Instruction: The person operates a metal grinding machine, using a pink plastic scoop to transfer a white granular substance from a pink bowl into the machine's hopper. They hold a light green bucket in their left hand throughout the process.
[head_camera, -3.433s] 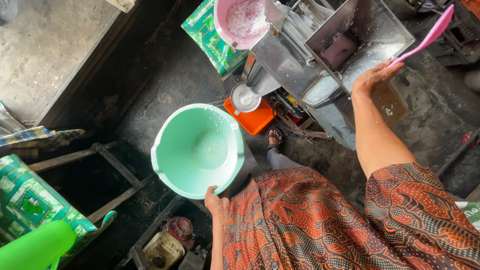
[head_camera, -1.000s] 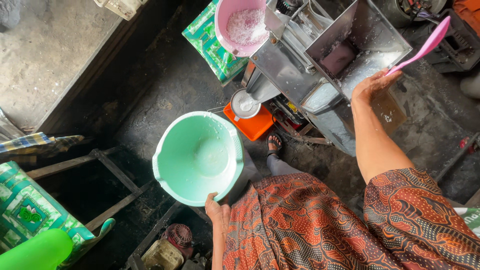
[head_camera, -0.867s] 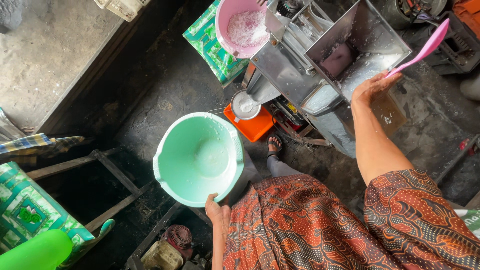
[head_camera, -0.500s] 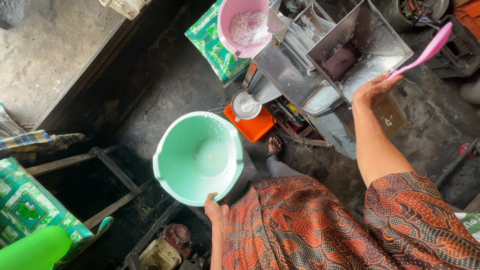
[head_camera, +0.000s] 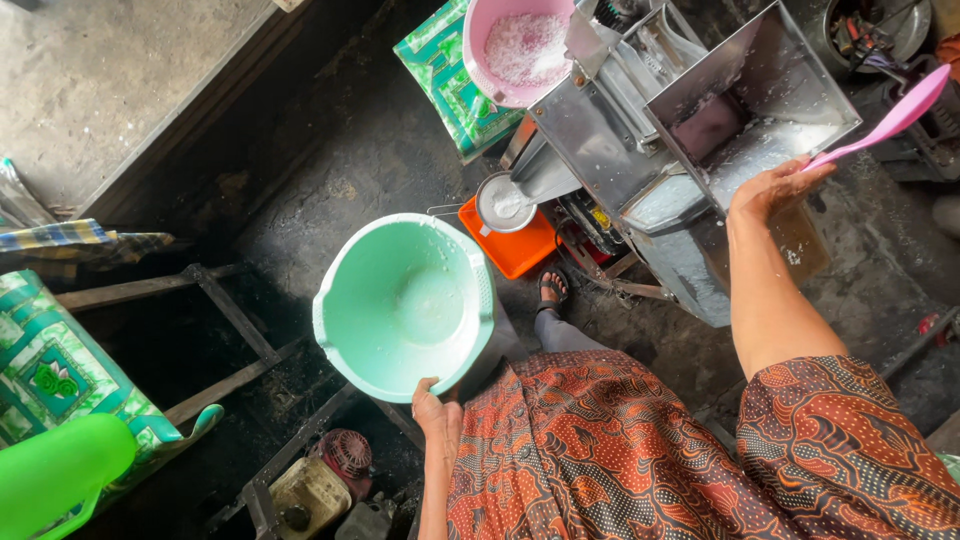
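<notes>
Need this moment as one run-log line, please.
left hand: grips green basin rim | right hand: holds pink spatula over metal hopper | pink bowl: white shreds inside

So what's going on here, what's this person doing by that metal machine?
A person stands at a metal grinding machine. Their left hand grips the rim of a mint-green basin with a little whitish residue inside. Their right hand holds a pink scoop over the machine's hopper. A pink bowl of white shreds sits beside the machine, and a small metal pot rests on an orange tray below the chute.
</notes>
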